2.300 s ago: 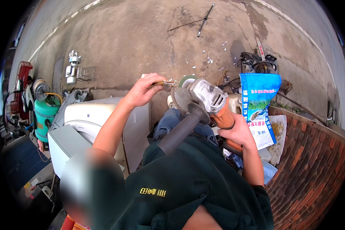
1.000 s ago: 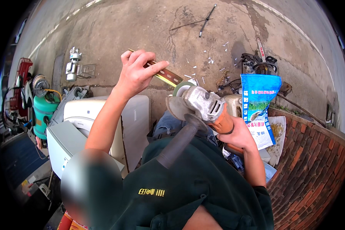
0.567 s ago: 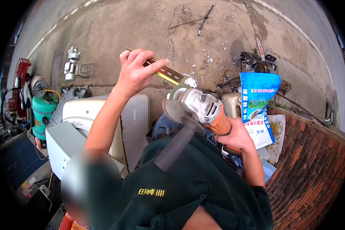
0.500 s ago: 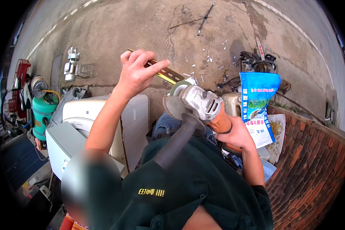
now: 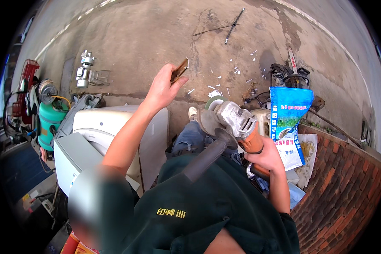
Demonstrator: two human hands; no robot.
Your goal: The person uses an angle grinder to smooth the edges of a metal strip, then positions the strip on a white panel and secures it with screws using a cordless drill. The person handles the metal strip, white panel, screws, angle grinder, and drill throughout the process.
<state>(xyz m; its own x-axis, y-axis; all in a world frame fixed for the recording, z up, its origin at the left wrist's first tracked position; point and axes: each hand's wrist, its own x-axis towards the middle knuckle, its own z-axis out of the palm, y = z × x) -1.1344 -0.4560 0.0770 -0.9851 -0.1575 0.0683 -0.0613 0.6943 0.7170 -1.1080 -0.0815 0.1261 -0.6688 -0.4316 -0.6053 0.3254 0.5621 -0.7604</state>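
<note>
A: How is the brown strip (image 5: 180,71) best being handled?
B: The left hand (image 5: 161,86) is pinching it, left of the green-edged disc (image 5: 215,101); the right hand (image 5: 266,155) is gripping the angle grinder (image 5: 236,117). Keeping fingertips behind the strip's working end seems wise.
A: What is differing?
B: Half a second ago its end was meeting the disc; now it is standing apart, turned nearly end-on.

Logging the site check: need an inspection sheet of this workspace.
Surface: concrete ground, stained and cracked.
Job's things: angle grinder and metal rail, apart from each other.
Clutter: white scraps, black rod, chainsaw.
Grips: left grip holds the rail; right grip wraps the grinder's orange body.
Cables: no grinder cord made out; yellow hose by the green tank.
Surroundings: brickwork at right, blue-and-white sack beside it.
</note>
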